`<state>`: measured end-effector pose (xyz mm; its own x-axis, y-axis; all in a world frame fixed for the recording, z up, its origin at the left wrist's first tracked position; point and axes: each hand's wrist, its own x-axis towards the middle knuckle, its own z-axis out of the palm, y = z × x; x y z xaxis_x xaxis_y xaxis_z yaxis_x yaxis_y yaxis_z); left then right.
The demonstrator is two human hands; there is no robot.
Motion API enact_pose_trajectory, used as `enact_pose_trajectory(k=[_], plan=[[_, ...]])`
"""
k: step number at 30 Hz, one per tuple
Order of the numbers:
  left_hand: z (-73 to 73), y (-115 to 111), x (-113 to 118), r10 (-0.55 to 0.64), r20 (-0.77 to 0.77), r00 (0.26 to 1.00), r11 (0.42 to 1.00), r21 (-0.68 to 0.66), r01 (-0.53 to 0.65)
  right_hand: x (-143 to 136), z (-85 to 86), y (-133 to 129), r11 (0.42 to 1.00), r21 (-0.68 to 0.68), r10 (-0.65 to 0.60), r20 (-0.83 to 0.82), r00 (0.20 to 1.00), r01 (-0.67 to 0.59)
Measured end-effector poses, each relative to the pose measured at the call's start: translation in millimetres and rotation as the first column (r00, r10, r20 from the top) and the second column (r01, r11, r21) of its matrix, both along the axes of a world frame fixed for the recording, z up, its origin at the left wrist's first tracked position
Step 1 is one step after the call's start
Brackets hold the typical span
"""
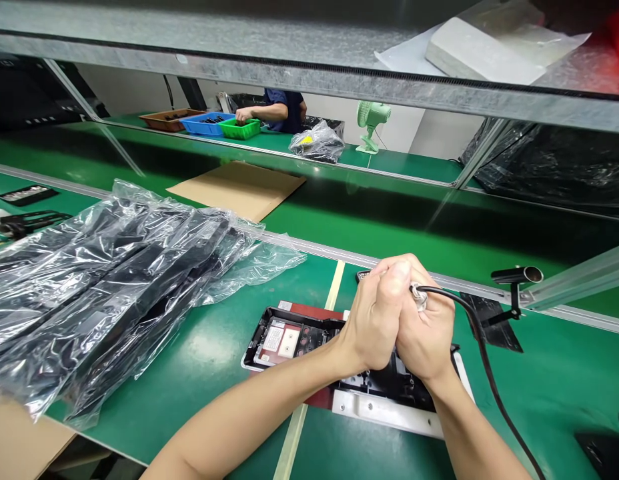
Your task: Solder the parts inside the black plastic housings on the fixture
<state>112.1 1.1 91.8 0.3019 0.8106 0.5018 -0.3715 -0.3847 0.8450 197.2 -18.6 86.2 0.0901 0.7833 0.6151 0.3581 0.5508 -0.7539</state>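
My left hand (377, 317) and my right hand (425, 333) are clasped together above a black plastic housing (294, 333). Both close around a tool whose black cable (482, 353) leaves the right hand and trails off to the lower right. The housing lies open side up in a white and red fixture (384, 408) on the green bench (209, 360); a label (282, 339) shows inside it at the left. The tool's tip is hidden by my hands.
A pile of black parts in clear bags (109, 273) fills the left. Behind lie a cardboard sheet (237, 188), a small black stand with a metal tube (514, 283), and across the conveyor another person (279, 110) at coloured bins (207, 123), a green fan (372, 123).
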Motion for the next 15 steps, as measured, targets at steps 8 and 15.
enact_pose_trajectory(k=[8, 15], plan=[[3.2, 0.2, -0.4, -0.02, -0.018, 1.0, 1.0, 0.009, 0.02, 0.1, -0.5, 0.5, 1.0, 0.017, -0.011, 0.009, 1.0, 0.011], [3.7, -0.2, -0.3, 0.002, -0.053, 0.999, 1.0, 0.003, -0.002, 0.6, -1.6, 0.5, 1.0, 0.015, -0.021, 0.018, 1.0, 0.021]])
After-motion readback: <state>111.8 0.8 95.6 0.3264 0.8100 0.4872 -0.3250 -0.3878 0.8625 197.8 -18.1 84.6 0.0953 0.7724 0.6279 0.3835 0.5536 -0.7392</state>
